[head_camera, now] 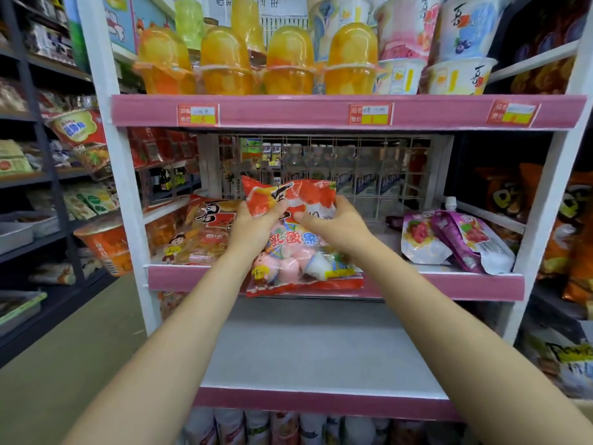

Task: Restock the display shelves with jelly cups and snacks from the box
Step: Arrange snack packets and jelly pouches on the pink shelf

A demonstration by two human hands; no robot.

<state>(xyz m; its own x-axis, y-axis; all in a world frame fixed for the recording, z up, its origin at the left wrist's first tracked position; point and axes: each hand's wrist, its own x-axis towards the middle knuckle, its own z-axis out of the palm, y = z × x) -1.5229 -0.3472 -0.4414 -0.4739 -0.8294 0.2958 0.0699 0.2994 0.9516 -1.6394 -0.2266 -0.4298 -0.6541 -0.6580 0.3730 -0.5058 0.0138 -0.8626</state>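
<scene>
Red and white plastic crinkles where both hands meet: the left hand (253, 224) and the right hand (330, 224) each pinch the upper part of a bag of jelly cups (298, 242), fingers curled into the film. The bag stands tilted on the front of the middle shelf (449, 284), its bottom edge hanging over the pink lip. Just left of it lies an orange snack bag (199, 232); to the right, apart from it, lie purple spouted pouches (455, 239). On the top shelf (288, 112) stand orange fruit jelly cups (288, 62) in a row, with white tubs (449, 46) stacked beside them. The lower shelf (321, 348) shows bare grey board.
</scene>
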